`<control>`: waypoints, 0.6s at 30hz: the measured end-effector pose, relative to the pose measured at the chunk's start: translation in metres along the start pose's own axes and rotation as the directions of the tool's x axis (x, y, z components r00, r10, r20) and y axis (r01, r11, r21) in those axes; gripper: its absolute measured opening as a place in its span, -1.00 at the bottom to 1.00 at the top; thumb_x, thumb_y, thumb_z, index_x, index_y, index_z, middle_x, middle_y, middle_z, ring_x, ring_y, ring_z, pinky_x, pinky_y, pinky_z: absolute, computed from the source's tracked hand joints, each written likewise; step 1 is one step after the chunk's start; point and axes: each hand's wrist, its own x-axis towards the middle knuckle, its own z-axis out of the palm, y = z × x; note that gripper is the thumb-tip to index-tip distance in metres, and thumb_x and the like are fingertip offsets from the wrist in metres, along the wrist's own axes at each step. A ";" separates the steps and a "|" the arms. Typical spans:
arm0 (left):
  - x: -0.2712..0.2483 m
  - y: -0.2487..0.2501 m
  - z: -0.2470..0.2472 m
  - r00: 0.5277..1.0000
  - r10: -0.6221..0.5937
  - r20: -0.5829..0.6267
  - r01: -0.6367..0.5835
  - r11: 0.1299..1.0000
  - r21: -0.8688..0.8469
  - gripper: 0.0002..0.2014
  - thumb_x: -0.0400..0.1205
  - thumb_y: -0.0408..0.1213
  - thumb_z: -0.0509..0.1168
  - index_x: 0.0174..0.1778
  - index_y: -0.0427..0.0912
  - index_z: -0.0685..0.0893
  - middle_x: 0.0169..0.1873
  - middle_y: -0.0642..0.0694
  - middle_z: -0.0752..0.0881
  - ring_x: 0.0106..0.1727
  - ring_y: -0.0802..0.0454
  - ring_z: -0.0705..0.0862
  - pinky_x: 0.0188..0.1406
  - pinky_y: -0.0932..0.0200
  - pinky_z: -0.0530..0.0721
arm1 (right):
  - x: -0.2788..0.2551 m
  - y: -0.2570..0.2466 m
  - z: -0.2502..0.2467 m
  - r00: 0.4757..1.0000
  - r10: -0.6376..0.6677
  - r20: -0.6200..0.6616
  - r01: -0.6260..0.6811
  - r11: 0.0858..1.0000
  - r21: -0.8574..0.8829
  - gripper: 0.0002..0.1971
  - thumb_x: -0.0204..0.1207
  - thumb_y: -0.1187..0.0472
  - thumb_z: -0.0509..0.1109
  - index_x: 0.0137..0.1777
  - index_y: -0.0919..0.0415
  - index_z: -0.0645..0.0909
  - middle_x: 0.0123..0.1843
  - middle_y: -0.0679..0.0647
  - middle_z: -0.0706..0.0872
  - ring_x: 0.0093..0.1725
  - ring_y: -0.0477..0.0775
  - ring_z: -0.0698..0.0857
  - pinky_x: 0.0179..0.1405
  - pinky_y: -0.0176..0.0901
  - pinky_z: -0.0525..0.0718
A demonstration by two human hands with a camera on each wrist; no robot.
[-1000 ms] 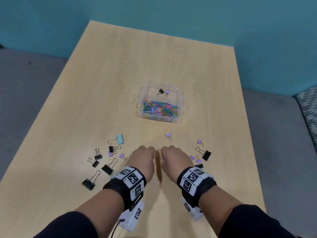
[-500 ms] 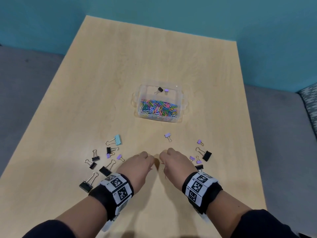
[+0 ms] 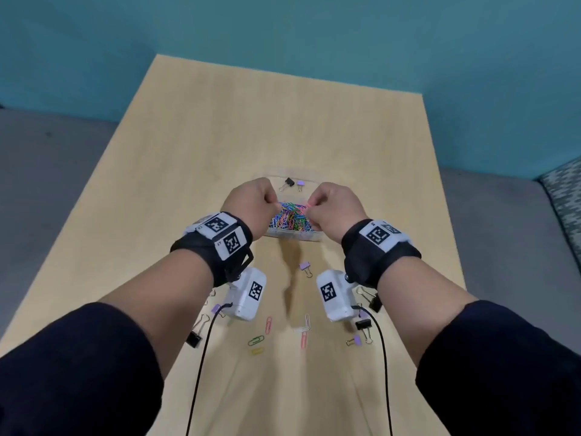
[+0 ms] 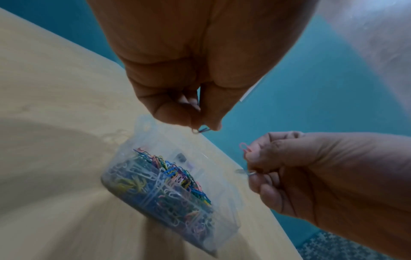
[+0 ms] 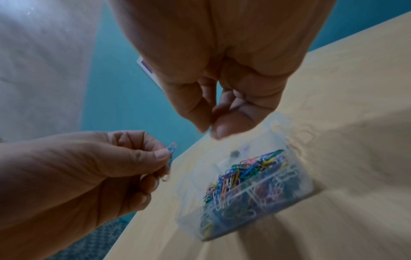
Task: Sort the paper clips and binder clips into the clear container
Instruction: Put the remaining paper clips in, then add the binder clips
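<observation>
The clear container (image 3: 292,239) sits mid-table, with its near compartment heaped with colourful paper clips (image 3: 290,217). A black binder clip (image 3: 288,183) and a purple binder clip (image 3: 300,184) lie in its far compartment. Both hands hover just above the heap. My left hand (image 3: 275,203) pinches a few paper clips (image 4: 201,130) between thumb and fingers. My right hand (image 3: 309,206) pinches a pink paper clip (image 4: 243,147), with a pale clip (image 4: 244,171) lower among its fingers. The container (image 5: 244,184) lies below both hands in the wrist views.
Loose paper clips (image 3: 268,325) lie on the table (image 3: 188,152) under my forearms. Binder clips are scattered there too: a purple one (image 3: 305,268), a black one at left (image 3: 193,339), black and purple ones at right (image 3: 363,324). Wrist-camera cables hang down.
Both hands have risen from the near table surface and moved forward over the container, each now pinching paper clips. Loose paper clips have come into view where the hands were.
</observation>
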 end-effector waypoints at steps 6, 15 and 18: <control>-0.042 -0.020 -0.002 0.998 0.068 -0.014 -0.067 0.997 0.044 -0.85 0.51 -0.32 0.33 -0.03 -0.10 0.70 -0.11 -0.13 0.73 -0.15 -0.16 0.70 -0.06 0.05 0.62 | -0.038 0.026 -0.006 0.999 -0.047 -0.004 0.044 0.968 -0.249 -0.81 0.47 0.26 0.29 0.04 0.09 0.64 -0.07 0.09 0.74 -0.13 0.18 0.70 -0.08 -0.06 0.67; -0.165 -0.082 0.047 0.901 0.074 0.428 -0.244 0.901 0.359 -0.39 0.50 -0.22 0.38 0.43 0.09 0.27 0.12 0.01 0.41 0.03 -0.02 0.53 0.02 0.06 0.59 | -0.167 0.095 0.048 0.949 0.055 0.310 0.101 0.879 -0.467 -0.50 0.46 0.10 0.42 0.38 -0.01 0.37 0.21 -0.04 0.39 0.20 0.04 0.44 0.11 -0.15 0.51; -0.159 -0.091 0.058 0.900 0.155 0.407 -0.313 0.881 0.356 -0.50 0.52 -0.28 0.36 0.36 0.06 0.38 0.04 0.01 0.41 -0.04 -0.01 0.50 -0.06 0.04 0.61 | -0.167 0.096 0.060 0.968 -0.022 0.252 0.144 0.866 -0.479 -0.60 0.51 0.19 0.37 0.34 0.05 0.43 0.21 0.01 0.40 0.22 0.07 0.41 0.13 -0.16 0.51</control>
